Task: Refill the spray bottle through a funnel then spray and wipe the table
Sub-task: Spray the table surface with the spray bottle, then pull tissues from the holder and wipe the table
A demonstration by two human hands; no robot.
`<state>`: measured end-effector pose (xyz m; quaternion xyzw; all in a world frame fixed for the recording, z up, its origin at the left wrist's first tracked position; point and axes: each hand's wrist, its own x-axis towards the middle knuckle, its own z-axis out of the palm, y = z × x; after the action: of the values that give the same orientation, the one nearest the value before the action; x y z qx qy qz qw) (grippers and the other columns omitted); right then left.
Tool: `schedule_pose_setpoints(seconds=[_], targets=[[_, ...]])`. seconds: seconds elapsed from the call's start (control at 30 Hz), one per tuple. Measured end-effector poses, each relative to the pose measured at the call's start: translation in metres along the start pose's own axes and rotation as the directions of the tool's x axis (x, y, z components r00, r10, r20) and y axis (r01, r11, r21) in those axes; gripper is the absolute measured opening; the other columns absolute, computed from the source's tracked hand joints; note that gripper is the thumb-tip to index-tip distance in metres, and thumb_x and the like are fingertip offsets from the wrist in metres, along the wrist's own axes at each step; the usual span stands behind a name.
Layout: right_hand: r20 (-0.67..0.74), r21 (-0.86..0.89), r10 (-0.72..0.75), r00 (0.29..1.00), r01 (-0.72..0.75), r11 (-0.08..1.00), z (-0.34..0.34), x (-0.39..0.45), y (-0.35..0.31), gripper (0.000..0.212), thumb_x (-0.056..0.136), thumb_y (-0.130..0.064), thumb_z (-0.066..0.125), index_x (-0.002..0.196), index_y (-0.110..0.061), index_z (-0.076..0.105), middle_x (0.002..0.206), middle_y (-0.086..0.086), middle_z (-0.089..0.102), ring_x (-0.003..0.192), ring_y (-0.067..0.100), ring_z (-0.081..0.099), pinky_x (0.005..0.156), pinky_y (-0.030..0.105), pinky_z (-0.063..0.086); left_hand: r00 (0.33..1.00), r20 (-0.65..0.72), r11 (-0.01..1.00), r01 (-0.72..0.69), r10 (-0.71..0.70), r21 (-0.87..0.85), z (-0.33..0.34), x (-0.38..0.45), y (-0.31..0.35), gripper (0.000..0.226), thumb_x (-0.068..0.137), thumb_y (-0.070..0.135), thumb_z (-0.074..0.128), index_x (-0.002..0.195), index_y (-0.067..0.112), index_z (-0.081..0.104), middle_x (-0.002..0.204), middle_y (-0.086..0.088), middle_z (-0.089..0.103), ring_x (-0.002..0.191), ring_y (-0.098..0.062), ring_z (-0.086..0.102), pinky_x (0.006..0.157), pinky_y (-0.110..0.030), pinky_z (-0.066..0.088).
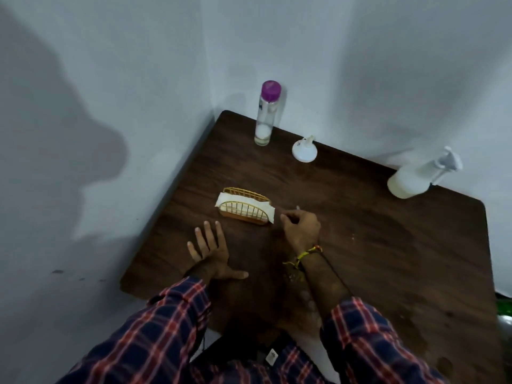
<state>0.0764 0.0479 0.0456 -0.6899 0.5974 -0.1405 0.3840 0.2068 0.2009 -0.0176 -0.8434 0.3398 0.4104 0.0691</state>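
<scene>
A white spray bottle (415,178) with its trigger head on stands at the table's far right edge. Near the back edge a white funnel (304,151) lies mouth down. A clear bottle (265,117) with a purple cap stands in the back corner. A gold wire holder (243,209) with white napkins (235,199) sits mid-table. My left hand (210,253) rests flat on the wood, fingers spread, in front of the holder. My right hand (300,227) hovers just right of the holder with fingers curled; whether it pinches a napkin edge is unclear.
The dark wooden table (374,245) fits into a corner, with white walls (110,106) along its left and back sides. Damp patches show on the wood near the front right. A green object (505,306) peeks in past the right edge.
</scene>
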Motion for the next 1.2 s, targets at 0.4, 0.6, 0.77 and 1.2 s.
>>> schedule_pose_setpoints(seconds=[0.4,0.6,0.77,1.2], targets=[[0.07,-0.107,0.227,0.971,-0.219,0.97,0.035,0.043,-0.035,0.029,0.078,-0.034,0.081,0.098,-0.012,0.078,0.102,0.006,0.076,0.099,0.021,0.069,0.082,0.027,0.053,0.997,0.057,0.998,-0.055,0.057,-0.032,0.001,0.004,-0.005,0.16,0.053,0.081,0.072,0.139,0.011,-0.043,0.141,-0.021,-0.053,0.13,-0.047,-0.045,0.107,-0.069,-0.017],[0.043,-0.124,0.254,0.966,-0.247,0.961,0.044,0.043,-0.034,0.022,0.077,-0.028,0.081,0.093,-0.013,0.08,0.099,0.005,0.076,0.097,0.023,0.069,0.087,0.032,0.056,0.998,0.053,0.999,-0.043,0.045,-0.025,0.0,0.002,-0.003,0.159,0.054,0.08,0.072,0.14,0.01,-0.042,0.142,-0.022,-0.052,0.132,-0.047,-0.043,0.107,-0.068,-0.017],[0.027,-0.062,0.309,0.951,-0.307,0.95,0.045,0.042,-0.03,0.025,0.074,-0.033,0.083,0.09,-0.014,0.078,0.098,0.006,0.076,0.097,0.022,0.069,0.085,0.031,0.056,0.998,0.035,0.999,-0.049,0.05,-0.021,-0.001,0.001,-0.003,0.159,0.055,0.081,0.072,0.142,0.01,-0.04,0.145,-0.023,-0.048,0.135,-0.047,-0.04,0.109,-0.067,-0.016],[0.011,-0.086,0.124,0.992,-0.122,0.989,0.04,0.029,-0.033,0.01,0.079,-0.024,0.079,0.088,-0.02,0.078,0.091,-0.004,0.074,0.083,0.009,0.064,0.074,0.019,0.045,0.999,0.01,0.999,-0.043,0.043,-0.012,-0.001,-0.002,-0.002,0.159,0.054,0.08,0.073,0.144,0.009,-0.037,0.147,-0.023,-0.046,0.135,-0.047,-0.039,0.108,-0.068,-0.015]])
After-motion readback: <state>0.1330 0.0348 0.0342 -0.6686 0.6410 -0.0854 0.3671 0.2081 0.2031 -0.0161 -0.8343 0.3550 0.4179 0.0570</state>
